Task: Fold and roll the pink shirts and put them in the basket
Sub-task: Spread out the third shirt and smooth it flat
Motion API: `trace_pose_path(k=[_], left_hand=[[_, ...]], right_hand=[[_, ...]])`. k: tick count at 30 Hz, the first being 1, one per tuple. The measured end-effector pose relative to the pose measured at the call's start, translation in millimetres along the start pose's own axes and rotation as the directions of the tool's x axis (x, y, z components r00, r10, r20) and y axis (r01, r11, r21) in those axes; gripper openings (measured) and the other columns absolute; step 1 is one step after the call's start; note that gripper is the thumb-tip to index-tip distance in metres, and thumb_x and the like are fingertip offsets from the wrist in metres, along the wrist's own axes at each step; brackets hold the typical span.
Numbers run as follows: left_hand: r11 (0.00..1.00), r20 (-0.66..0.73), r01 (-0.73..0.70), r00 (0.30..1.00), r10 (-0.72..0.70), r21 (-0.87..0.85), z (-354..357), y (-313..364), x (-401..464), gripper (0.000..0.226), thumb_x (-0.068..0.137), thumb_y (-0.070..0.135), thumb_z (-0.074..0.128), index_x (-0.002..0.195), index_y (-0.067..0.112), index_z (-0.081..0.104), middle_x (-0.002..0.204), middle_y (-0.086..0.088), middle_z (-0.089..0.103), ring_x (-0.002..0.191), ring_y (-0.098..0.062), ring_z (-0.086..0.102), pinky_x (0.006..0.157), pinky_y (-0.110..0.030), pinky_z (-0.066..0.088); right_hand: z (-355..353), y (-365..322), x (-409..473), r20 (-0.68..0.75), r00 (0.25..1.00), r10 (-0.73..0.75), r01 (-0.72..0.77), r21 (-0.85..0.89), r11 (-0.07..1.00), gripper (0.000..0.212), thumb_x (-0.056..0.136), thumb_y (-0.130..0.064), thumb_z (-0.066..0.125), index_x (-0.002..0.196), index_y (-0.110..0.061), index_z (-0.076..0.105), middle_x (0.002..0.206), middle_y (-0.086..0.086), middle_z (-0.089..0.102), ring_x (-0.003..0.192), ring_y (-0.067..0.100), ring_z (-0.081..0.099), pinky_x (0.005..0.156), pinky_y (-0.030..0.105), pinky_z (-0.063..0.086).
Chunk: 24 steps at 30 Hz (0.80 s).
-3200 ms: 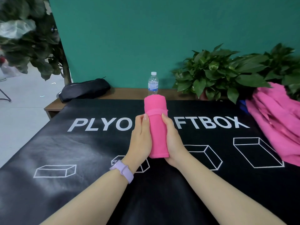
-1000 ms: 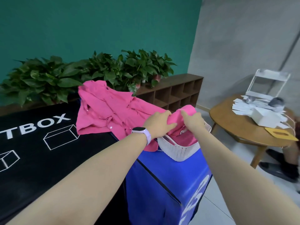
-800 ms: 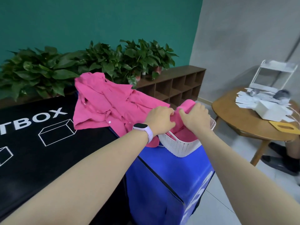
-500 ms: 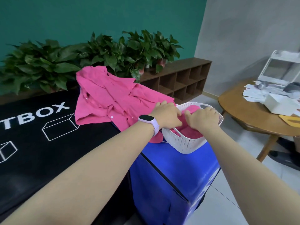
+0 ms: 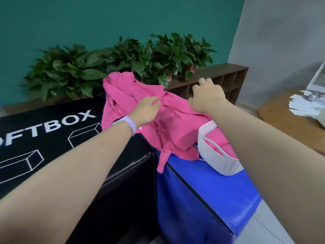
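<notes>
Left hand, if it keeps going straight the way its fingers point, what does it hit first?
Most likely the loose pink shirt in the pile: the left hand reaches low over it, fingertips at a fold. Whether they already touch is unclear.

The heap of loose pink shirts (image 5: 140,106) crowds the desk's right end beside the white perforated plastic basket (image 5: 216,155). Leafy green potted plants (image 5: 123,57) close off the far edge. The black printed desk cover (image 5: 52,138) lies bare on the left.

We see our left hand (image 5: 146,110) reaching over the heap of pink shirts (image 5: 149,118), fingers loosely extended just above the cloth. Our right hand (image 5: 207,97) hovers past the far side of that heap, fingers loosely curled, holding nothing. Right of the heap, a white basket (image 5: 215,155) sits on the blue surface (image 5: 202,191) with pink cloth inside.
</notes>
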<state>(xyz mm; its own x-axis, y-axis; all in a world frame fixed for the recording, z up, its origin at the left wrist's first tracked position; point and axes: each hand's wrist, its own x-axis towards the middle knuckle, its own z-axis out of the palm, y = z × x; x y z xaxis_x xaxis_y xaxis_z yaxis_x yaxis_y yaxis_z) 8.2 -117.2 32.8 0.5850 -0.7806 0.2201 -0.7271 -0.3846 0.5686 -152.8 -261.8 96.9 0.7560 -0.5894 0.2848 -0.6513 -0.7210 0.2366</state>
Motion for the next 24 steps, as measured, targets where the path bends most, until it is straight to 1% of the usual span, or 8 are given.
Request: trace_pose_path(k=[2,4,6,11,16,19,22,24], left_hand=[[0.993,-0.014,0.116,0.993,-0.116,-0.010,-12.8,-36.9,8.9,0.049,0.105,0.021,0.042,0.153,0.011,0.036,0.160,-0.013,0.032,0.149,-0.026,0.026,0.123,-0.039,0.016],[0.968,0.014,0.201,0.979,-0.205,0.147,-19.1,-72.6,13.9,0.061,0.097,0.019,0.050,0.155,0.016,0.033,0.162,-0.011,0.028,0.150,-0.028,0.022,0.123,-0.038,0.014],[0.918,-0.075,0.263,0.965,-0.252,0.296,-11.1,-97.6,15.6,0.067,0.088,0.030,0.058,0.152,0.022,0.039,0.155,-0.008,0.037,0.142,-0.034,0.030,0.117,-0.042,0.025],[0.885,-0.104,0.212,0.977,-0.185,0.414,17.6,-108.8,16.9,0.032,0.096,0.050,0.047,0.111,0.029,0.067,0.115,-0.005,0.066,0.107,-0.032,0.061,0.085,-0.037,0.048],[0.827,-0.163,0.263,0.964,-0.208,0.496,10.4,-113.8,24.5,0.026,0.100,0.027,0.049,0.108,0.020,0.072,0.107,-0.008,0.070,0.098,-0.032,0.066,0.071,-0.035,0.047],[0.824,-0.174,0.269,0.962,-0.208,0.498,8.6,-117.2,18.3,0.025,0.100,0.025,0.049,0.105,0.017,0.072,0.102,-0.009,0.070,0.092,-0.032,0.067,0.070,-0.035,0.049],[0.861,-0.089,0.181,0.983,-0.158,0.475,5.5,-123.7,9.2,0.029,0.099,0.022,0.046,0.111,0.022,0.073,0.107,-0.006,0.070,0.095,-0.031,0.067,0.071,-0.035,0.050],[0.876,0.054,0.106,0.987,-0.149,0.470,3.3,-129.7,-0.8,0.037,0.102,0.024,0.041,0.131,0.028,0.063,0.128,-0.005,0.064,0.112,-0.030,0.061,0.086,-0.038,0.050]], right_hand=[[10.8,-27.1,16.0,0.030,0.997,-0.070,0.069,0.043,0.997,0.050,0.101,-0.038,0.043,0.142,-0.009,0.044,0.148,0.016,0.035,0.137,0.035,0.032,0.100,0.049,0.040],[24.3,-57.6,27.8,0.066,0.992,-0.110,0.104,0.082,0.991,0.049,0.101,-0.033,0.042,0.143,-0.008,0.043,0.148,0.015,0.037,0.136,0.034,0.034,0.102,0.049,0.040],[41.1,-88.4,35.9,0.119,0.981,-0.156,0.136,0.160,0.978,0.050,0.101,-0.030,0.042,0.146,-0.008,0.043,0.149,0.015,0.039,0.137,0.033,0.036,0.107,0.048,0.039],[79.5,-145.0,43.3,0.241,0.939,-0.246,0.197,0.209,0.958,0.055,0.104,-0.046,0.041,0.144,-0.008,0.045,0.148,0.015,0.046,0.136,0.034,0.043,0.111,0.049,0.036],[98.2,-154.7,39.0,0.070,0.988,-0.137,0.127,0.138,0.982,0.034,0.102,-0.023,0.046,0.131,-0.011,0.055,0.131,0.011,0.059,0.121,0.031,0.055,0.110,0.049,0.032],[103.3,-154.7,33.9,-0.034,0.999,-0.023,0.031,0.249,0.968,0.028,0.102,-0.033,0.049,0.112,-0.014,0.065,0.113,0.007,0.066,0.108,0.028,0.060,0.107,0.045,0.035],[105.3,-147.6,31.4,-0.011,0.990,0.139,-0.118,0.466,0.877,0.036,0.101,-0.044,0.052,0.096,-0.013,0.068,0.098,0.005,0.067,0.098,0.026,0.062,0.103,0.043,0.041],[107.8,-140.8,29.9,0.001,0.987,0.158,-0.141,0.456,0.879,0.026,0.101,-0.032,0.054,0.094,-0.013,0.070,0.095,0.004,0.068,0.096,0.026,0.065,0.101,0.042,0.044]])
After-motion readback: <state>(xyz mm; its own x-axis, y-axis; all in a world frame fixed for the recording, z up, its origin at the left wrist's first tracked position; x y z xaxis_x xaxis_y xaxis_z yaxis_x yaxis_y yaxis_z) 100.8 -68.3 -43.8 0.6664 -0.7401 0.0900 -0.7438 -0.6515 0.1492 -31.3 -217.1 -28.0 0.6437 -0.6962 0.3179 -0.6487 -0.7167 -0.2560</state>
